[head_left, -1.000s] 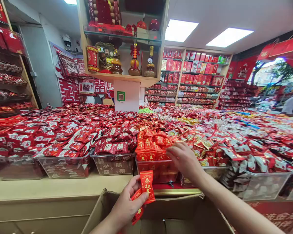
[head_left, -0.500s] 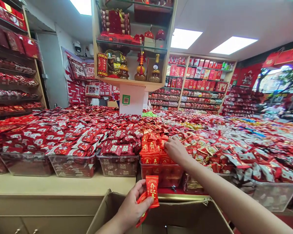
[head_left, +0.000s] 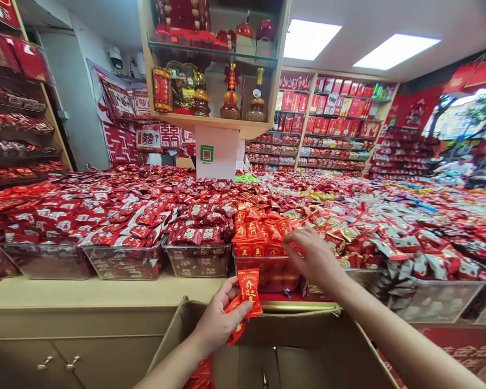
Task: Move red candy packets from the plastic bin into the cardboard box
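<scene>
My left hand (head_left: 222, 313) is closed around small red wrapped packets with gold lettering, the front red packet (head_left: 249, 292) held upright under the thumb. At least one more pokes out below it. This hand is above an open cardboard box (head_left: 308, 346). My right hand (head_left: 314, 256) hovers at the right front of a clear bin (head_left: 263, 273), piled with similar red-and-gold packets (head_left: 259, 229). Its fingers reach left, slightly bent, with a gap to the thumb and nothing visible between them.
Clear tubs (head_left: 125, 262) of dark red and white packets line the counter (head_left: 105, 292) to the left, and more tubs (head_left: 433, 300) stand to the right. Above the heap hangs a display cabinet (head_left: 214, 121). Some red packaging (head_left: 200, 375) shows low in the box's left side.
My right hand has drawn back a little to the right from the packet pile, its fingers parting. The left hand keeps its packets. The view has tilted slightly down.
</scene>
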Demonstrator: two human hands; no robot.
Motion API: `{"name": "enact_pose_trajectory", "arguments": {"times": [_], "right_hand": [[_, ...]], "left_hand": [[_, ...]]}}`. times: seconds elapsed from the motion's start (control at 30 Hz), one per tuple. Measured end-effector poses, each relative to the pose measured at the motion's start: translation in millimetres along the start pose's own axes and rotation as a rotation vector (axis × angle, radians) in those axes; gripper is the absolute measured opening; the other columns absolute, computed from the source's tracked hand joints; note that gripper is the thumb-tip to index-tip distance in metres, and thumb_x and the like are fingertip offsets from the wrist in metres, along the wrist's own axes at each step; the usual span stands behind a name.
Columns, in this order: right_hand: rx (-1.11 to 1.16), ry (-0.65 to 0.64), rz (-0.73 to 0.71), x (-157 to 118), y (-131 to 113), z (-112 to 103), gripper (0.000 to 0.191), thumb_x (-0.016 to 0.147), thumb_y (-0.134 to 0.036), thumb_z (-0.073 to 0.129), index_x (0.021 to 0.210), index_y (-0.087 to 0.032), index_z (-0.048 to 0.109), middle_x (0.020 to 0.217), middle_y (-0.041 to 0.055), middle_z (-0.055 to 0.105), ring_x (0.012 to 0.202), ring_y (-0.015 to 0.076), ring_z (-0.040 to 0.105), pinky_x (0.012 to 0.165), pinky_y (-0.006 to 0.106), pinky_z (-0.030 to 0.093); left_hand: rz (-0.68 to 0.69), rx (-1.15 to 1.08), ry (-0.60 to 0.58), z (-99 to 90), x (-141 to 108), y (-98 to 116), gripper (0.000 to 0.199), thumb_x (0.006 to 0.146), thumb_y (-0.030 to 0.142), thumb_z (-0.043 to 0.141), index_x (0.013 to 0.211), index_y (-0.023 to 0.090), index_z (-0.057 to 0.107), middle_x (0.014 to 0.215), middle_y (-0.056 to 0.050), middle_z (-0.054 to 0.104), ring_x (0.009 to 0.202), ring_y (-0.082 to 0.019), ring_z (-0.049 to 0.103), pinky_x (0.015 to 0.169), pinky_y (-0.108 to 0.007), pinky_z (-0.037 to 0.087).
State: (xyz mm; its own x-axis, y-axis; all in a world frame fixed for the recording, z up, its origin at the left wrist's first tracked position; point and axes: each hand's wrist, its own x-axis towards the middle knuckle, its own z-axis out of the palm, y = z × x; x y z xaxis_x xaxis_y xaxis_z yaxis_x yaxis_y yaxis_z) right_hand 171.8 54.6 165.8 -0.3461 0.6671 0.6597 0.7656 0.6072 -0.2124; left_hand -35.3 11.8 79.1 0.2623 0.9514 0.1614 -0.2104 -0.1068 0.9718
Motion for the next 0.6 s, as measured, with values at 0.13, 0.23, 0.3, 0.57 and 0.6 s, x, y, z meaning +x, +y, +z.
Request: {"name": "enact_pose_trajectory", "arguments": {"times": [0.13,0.23,0.3,0.57,0.6], "right_hand": [[0.746,-0.219,0.368,-50.1,-26.0,34.6,0.028,0.076,-0.037,0.056,0.097,-0.019,0.054,0.086,0.0061,0.064,0.078,0.0185,0.059,0.069,0.031,0.048],[1.131,-0.304,0.441,-71.0,-33.5,63.2,0.035,0.072,-0.041,0.061,0.097,-0.017,0.053,0.090,0.0065,0.065,0.085,0.0198,0.060,0.075,0.033,0.048],[1.230,-0.298,0.415,-76.1,-33.6,73.0,0.033,0.073,-0.041,0.061,0.094,-0.017,0.055,0.091,0.0058,0.065,0.086,0.0194,0.060,0.079,0.034,0.046],[0.904,-0.090,0.319,-63.2,-22.7,39.9,0.026,0.080,-0.038,0.053,0.098,-0.020,0.055,0.096,0.0073,0.063,0.085,0.0188,0.058,0.077,0.030,0.045],[0.818,-0.010,0.324,-54.8,-15.4,28.3,0.029,0.080,-0.038,0.052,0.102,-0.020,0.052,0.095,0.0080,0.063,0.084,0.0189,0.058,0.076,0.030,0.045]], "left_hand": [[-0.008,-0.046,-0.078,4.1,-3.4,-3.3,0.046,0.071,0.026,0.065,0.111,0.021,0.045,0.107,-0.008,0.063,0.101,-0.021,0.057,0.087,-0.034,0.046],[-0.035,-0.050,-0.114,6.6,-5.0,-12.2,0.050,0.071,0.026,0.066,0.115,0.022,0.042,0.112,-0.010,0.061,0.106,-0.022,0.054,0.092,-0.037,0.042],[-0.064,-0.032,-0.110,6.8,-5.6,-17.6,0.053,0.070,0.027,0.067,0.115,0.022,0.040,0.113,-0.010,0.060,0.108,-0.022,0.052,0.093,-0.037,0.041],[-0.038,0.157,-0.070,1.1,-5.2,-27.5,0.045,0.075,0.042,0.056,0.114,0.024,0.044,0.071,0.002,0.055,0.058,-0.010,0.055,0.056,-0.023,0.045],[-0.041,0.182,-0.056,-0.1,-5.9,-28.5,0.044,0.074,0.043,0.056,0.112,0.022,0.047,0.068,0.004,0.052,0.054,-0.009,0.052,0.054,-0.023,0.043]]}}
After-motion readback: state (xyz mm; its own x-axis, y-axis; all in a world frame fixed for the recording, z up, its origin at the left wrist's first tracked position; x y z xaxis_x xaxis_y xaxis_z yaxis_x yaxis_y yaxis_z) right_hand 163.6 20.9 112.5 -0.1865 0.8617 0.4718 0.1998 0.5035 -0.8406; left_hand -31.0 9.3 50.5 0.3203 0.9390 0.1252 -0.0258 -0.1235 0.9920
